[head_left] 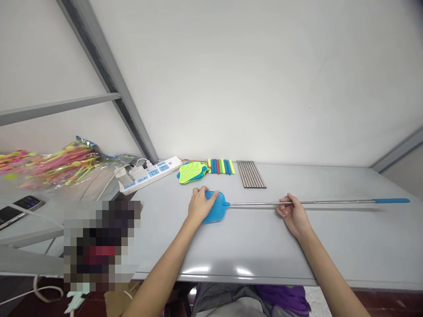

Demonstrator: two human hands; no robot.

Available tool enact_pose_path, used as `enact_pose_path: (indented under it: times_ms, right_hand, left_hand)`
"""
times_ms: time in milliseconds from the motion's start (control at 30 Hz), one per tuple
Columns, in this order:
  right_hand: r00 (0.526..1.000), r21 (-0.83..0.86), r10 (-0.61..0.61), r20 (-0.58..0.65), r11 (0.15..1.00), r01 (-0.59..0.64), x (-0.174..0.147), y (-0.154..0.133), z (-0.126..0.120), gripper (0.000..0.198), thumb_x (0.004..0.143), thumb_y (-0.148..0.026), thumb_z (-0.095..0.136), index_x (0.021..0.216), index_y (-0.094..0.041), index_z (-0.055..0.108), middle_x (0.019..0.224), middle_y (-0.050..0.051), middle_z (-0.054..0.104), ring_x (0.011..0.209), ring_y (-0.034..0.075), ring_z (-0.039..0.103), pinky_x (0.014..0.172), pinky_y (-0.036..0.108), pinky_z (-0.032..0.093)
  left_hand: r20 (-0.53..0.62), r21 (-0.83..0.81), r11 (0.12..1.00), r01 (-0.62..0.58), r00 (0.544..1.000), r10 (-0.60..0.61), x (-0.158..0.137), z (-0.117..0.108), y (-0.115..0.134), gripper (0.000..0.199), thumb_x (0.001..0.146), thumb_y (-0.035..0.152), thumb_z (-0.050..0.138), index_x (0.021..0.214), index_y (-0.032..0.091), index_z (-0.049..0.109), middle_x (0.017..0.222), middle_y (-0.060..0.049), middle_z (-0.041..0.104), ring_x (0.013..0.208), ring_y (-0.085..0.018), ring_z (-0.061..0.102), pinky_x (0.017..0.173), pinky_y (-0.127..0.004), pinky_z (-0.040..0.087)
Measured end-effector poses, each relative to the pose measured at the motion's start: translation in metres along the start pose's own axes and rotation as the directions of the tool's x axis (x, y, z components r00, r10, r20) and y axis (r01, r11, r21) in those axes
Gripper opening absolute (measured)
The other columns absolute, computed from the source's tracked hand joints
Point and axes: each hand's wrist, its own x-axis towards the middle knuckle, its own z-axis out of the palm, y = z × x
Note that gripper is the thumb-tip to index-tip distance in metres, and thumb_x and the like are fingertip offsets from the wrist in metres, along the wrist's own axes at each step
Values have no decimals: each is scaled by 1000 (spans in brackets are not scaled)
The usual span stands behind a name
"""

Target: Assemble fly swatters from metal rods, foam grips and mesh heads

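A blue fly swatter (216,213) with a long thin metal rod and a blue grip (392,200) spans the grey table from the middle to the right. My left hand (200,204) is closed on the left side of its perforated head, thumb on top. Around the middle of the rod, the fingers of my right hand (292,213) are pinched, palm turned up. Behind the swatter lie yellow-green and blue swatter heads (192,171) in a stack, a row of coloured grips (221,166), and several metal tubes (251,174) side by side.
A white power strip (150,176) with plugs and cables sits at the back left. Bagged colourful items (62,165) and a phone-like device (21,209) lie farther left, beyond a metal frame post (114,79). A blurred-out patch (102,242) covers the left front.
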Motion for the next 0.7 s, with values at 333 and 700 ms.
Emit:
enact_pose_path:
  times_ms: [333,700]
  right_hand:
    - [1000,-11,12,4,1000,-12,-2,-3,6,26,72,-35,50,55,-16,56,38,-2,46,34,6,34,36,21,26]
    - [992,-174,80,98,983,-62,-3,-2,17,21,72,-36,52,65,-17,58,44,-2,46,37,7,34,38,21,28]
  left_hand:
    - [-19,14,1000,-22,1000,22,1,-1,1,44,72,57,32,90,22,51,87,-6,44,88,-22,50,75,-33,39]
    - [-78,19,998,-56,995,58,-2,1,4,40,75,53,33,93,21,49,90,-7,41,94,-24,43,80,-36,35]
